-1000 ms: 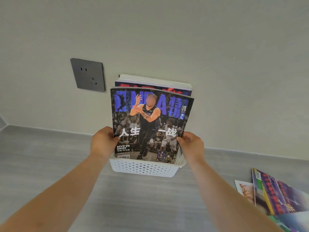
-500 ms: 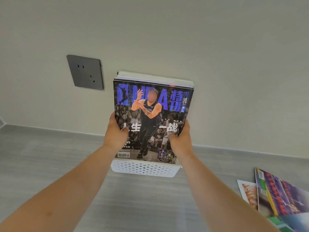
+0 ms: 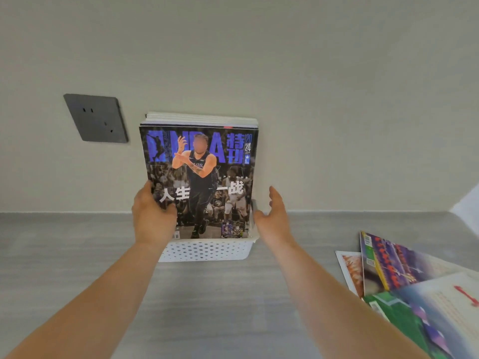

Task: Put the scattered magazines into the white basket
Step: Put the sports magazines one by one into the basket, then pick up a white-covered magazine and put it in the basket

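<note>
My white basket (image 3: 207,252) sits on the grey table (image 3: 77,268) against the wall (image 3: 337,99). A stack of magazines (image 3: 199,119) stands upright in it. The basketball magazine (image 3: 204,161) is at the front, its cover facing me. My left hand (image 3: 153,218) grips its left edge, thumb over the cover. My right hand (image 3: 272,218) is open, fingers spread, just beside the basket's right end. Loose magazines (image 3: 401,278) lie fanned on the table, well off to my right.

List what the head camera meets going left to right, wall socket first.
wall socket → left hand → basketball magazine → right hand → loose magazines
</note>
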